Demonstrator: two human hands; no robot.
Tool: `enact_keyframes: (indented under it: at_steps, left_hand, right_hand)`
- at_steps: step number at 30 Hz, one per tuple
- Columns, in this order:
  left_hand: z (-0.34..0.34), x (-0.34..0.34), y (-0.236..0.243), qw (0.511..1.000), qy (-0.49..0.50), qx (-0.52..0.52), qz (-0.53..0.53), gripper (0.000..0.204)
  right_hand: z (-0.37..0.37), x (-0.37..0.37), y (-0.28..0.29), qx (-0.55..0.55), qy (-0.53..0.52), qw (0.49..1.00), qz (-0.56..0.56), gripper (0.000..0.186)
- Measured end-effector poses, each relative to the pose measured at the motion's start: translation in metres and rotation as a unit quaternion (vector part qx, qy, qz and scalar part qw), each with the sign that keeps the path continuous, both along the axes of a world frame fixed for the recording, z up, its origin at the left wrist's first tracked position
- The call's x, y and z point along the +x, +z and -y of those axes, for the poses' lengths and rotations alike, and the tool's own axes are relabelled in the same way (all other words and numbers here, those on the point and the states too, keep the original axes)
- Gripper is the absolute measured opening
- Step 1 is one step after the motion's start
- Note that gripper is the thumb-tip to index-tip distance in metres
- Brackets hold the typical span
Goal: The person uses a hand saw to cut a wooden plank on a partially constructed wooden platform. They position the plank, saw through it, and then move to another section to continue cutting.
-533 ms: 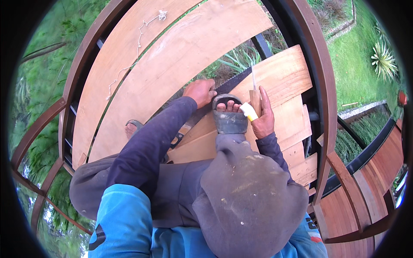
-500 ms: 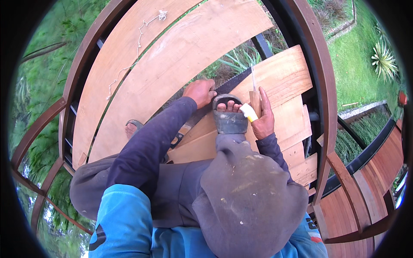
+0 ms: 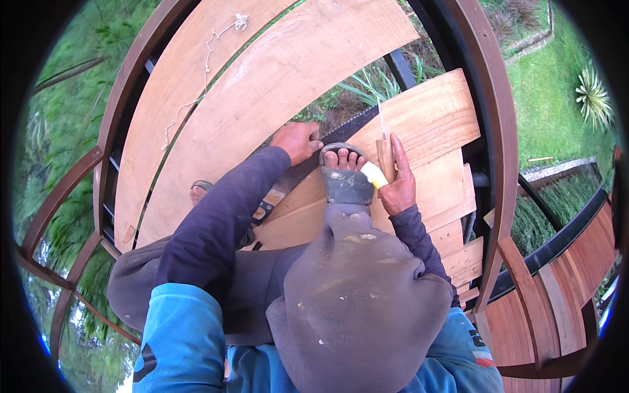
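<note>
- The right hand grasps the tool by its wooden handle, one finger stretched along the side, a white and yellow wrap on the thumb, metal shaft pointing up and away
- The left hand is curled, fingertips at the toothed edge of the saw; whether it pinches the blade or only rests there, I cannot tell
- The saw lies slantwise over the planks, its handle end beyond the left wrist, partly hidden by the sleeve
- The sandal overlaps the blade's near edge; how much weight it puts there cannot be seen
- The saw looks fairly light for its length, the blade thin and springy, likely to flex or rattle unless backed by wood; best held by its handle, or by the blade's flat, clear of the teeth
- The tool looks light and stiff, the slim shaft perhaps brittle if bent sideways; the handle is the place to hold, its bare wood likely giving fair friction
- A string trails over the curved boards, well apart from both hands
</note>
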State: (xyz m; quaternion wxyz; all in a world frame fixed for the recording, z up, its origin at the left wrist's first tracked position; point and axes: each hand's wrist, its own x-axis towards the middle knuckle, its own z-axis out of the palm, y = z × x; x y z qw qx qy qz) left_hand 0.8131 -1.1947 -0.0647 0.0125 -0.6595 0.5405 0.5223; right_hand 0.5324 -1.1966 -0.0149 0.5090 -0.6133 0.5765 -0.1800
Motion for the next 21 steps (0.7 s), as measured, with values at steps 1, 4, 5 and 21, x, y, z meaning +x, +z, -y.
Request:
enact_keyframes:
  at_steps: [1, 4, 5, 21]
  left_hand:
    - [0.001, 0.001, 0.000, 1.000, 0.004, 0.007, -0.006, 0.025]
    - [0.006, 0.005, -0.001, 0.999, 0.005, 0.036, -0.025, 0.027]
    - [0.008, 0.004, -0.001, 0.998, 0.018, 0.044, -0.032, 0.027]
    - [0.051, -0.006, 0.032, 0.951, -0.041, -0.227, 0.205, 0.080]
  right_hand:
    - [0.004, -0.001, 0.001, 0.018, -0.005, 1.000, 0.004, 0.090]
    - [0.007, -0.004, -0.006, 0.077, -0.018, 0.996, 0.038, 0.089]
    - [0.008, -0.004, -0.006, 0.097, -0.023, 0.994, 0.052, 0.088]
    - [0.049, -0.005, -0.004, 0.267, -0.085, 0.951, 0.129, 0.079]
